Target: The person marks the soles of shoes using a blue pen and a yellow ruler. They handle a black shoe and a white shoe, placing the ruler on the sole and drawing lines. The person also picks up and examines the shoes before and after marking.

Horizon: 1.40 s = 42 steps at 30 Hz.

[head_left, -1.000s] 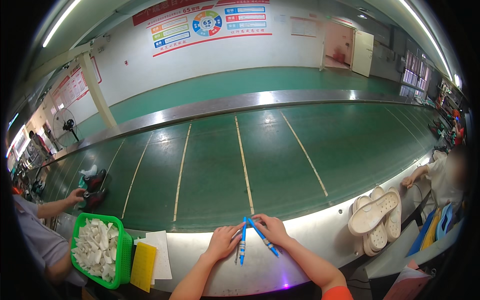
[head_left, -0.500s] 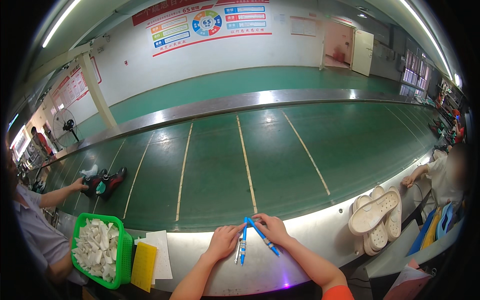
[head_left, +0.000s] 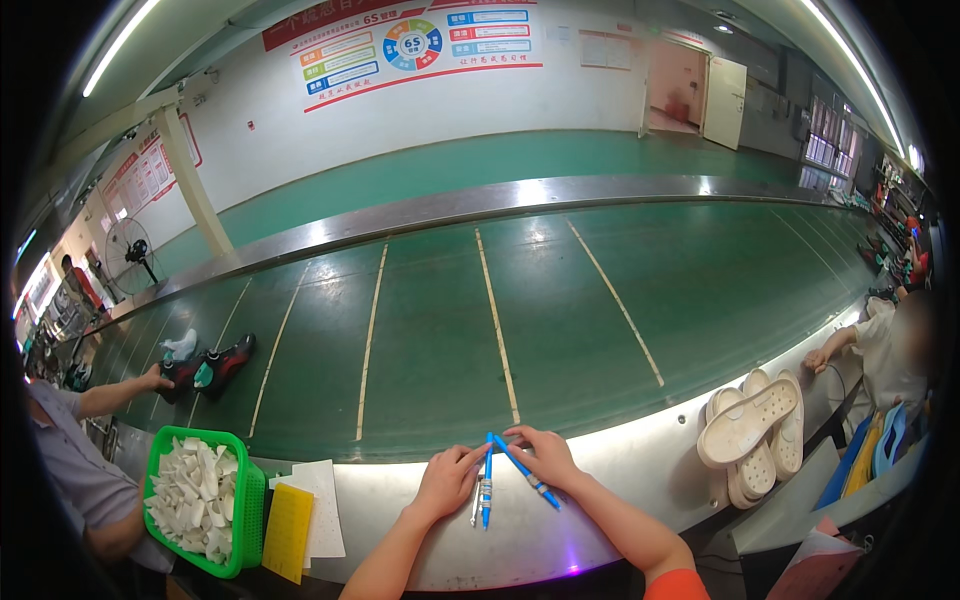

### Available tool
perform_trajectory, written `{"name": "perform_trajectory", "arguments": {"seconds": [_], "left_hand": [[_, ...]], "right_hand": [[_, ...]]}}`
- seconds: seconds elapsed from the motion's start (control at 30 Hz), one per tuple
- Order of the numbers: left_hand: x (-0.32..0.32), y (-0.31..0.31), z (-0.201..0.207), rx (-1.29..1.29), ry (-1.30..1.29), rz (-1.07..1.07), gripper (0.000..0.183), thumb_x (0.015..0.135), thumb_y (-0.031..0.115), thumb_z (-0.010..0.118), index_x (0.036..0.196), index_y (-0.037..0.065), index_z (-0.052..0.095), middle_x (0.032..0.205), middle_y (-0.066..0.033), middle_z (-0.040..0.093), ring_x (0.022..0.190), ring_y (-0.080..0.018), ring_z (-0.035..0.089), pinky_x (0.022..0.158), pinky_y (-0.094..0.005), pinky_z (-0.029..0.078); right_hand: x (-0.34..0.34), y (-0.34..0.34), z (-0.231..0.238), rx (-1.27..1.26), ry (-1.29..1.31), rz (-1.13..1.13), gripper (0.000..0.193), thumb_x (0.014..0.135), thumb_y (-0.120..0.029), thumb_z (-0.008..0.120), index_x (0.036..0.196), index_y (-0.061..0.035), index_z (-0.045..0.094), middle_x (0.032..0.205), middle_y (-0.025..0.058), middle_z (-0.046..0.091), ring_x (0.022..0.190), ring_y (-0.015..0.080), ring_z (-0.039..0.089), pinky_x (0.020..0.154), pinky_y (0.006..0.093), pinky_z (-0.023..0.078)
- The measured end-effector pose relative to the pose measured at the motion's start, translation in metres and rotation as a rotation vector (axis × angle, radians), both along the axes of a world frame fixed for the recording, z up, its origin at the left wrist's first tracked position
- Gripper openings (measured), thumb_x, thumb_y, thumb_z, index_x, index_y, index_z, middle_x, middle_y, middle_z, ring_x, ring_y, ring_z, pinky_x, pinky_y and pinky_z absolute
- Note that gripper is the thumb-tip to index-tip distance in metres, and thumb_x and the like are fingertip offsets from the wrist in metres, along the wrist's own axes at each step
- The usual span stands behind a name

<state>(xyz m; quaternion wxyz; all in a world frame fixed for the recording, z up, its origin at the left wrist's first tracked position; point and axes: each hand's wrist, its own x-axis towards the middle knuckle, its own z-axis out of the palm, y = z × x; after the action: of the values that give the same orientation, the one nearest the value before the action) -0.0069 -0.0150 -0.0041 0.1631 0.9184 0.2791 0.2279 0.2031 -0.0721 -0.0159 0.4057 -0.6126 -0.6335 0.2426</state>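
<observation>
My left hand (head_left: 446, 484) rests on the metal ledge, fingers together at the upper end of a blue pen (head_left: 487, 492). A thin silver tool (head_left: 475, 503) lies alongside that pen, partly under the hand; its kind is hard to make out. My right hand (head_left: 543, 460) has its fingers closed at the top of a second blue pen (head_left: 532, 477), which slants down to the right. The pens' upper ends nearly meet between my fingertips. Both have pale bands wrapped round the barrel.
Past the ledge (head_left: 620, 450) runs a green conveyor belt (head_left: 440, 340) with pale cross lines. At left, a co-worker's hand touches dark shoes (head_left: 222, 365); nearer stand a green basket (head_left: 160, 520) of white pieces and a yellow card (head_left: 288, 530). Cream soles (head_left: 750, 430) are stacked at right, near another person.
The belt's cross lines and the dark shoes have shifted slightly to the right. Both my hands and the pens have stayed nearly still.
</observation>
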Motion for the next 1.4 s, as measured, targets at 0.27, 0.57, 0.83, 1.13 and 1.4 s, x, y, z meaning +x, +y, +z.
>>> {"name": "perform_trajectory", "arguments": {"seconds": [0.27,0.57,0.83,1.13,1.4], "left_hand": [[0.001,0.000,0.002,0.007,-0.040,0.018,0.039,0.084,0.011,0.053,0.123,0.015,0.053,0.088,-0.0074,0.055,0.083,-0.0251,0.054,0.077,-0.0380,0.041],[-0.003,-0.006,0.021,-0.092,-0.015,0.255,0.029,0.075,0.034,0.071,0.085,0.009,0.061,0.076,-0.0046,0.056,0.072,-0.0207,0.056,0.072,-0.0343,0.040],[-0.006,-0.024,0.033,-0.465,0.307,0.229,0.052,0.065,0.053,0.072,0.086,0.006,0.062,0.074,-0.0065,0.057,0.068,-0.0205,0.058,0.060,-0.0318,0.046],[-0.003,-0.043,0.038,-0.402,0.249,0.286,0.031,0.068,0.035,0.070,0.081,0.007,0.065,0.082,-0.0094,0.058,0.075,-0.0253,0.059,0.069,-0.0361,0.048],[-0.010,-0.045,0.027,-0.254,0.333,0.221,0.027,0.070,0.032,0.067,0.079,0.008,0.061,0.079,-0.0108,0.057,0.075,-0.0275,0.060,0.068,-0.0396,0.048]], "right_hand": [[0.000,-0.001,0.002,-0.026,0.016,-0.003,0.033,0.081,-0.025,0.061,0.111,-0.0119,0.058,0.091,0.0067,0.068,0.088,0.0235,0.065,0.076,0.0332,0.049],[0.002,-0.002,0.007,-0.082,0.503,-0.036,0.043,0.076,-0.010,0.069,0.116,-0.0067,0.053,0.092,0.0088,0.066,0.085,0.0150,0.064,0.075,0.0274,0.050],[0.019,-0.001,0.000,-0.127,0.670,-0.183,0.058,0.079,0.000,0.064,0.128,-0.0036,0.034,0.098,0.0136,0.059,0.077,0.0174,0.065,0.061,0.0266,0.053],[0.025,-0.001,-0.002,-0.207,0.652,-0.215,0.052,0.084,-0.008,0.059,0.128,-0.0016,0.032,0.096,0.0139,0.062,0.076,0.0189,0.066,0.060,0.0253,0.050],[0.024,-0.001,-0.001,-0.259,0.742,-0.184,0.049,0.086,-0.007,0.056,0.128,-0.0041,0.032,0.098,0.0138,0.061,0.082,0.0215,0.065,0.062,0.0286,0.051]]}}
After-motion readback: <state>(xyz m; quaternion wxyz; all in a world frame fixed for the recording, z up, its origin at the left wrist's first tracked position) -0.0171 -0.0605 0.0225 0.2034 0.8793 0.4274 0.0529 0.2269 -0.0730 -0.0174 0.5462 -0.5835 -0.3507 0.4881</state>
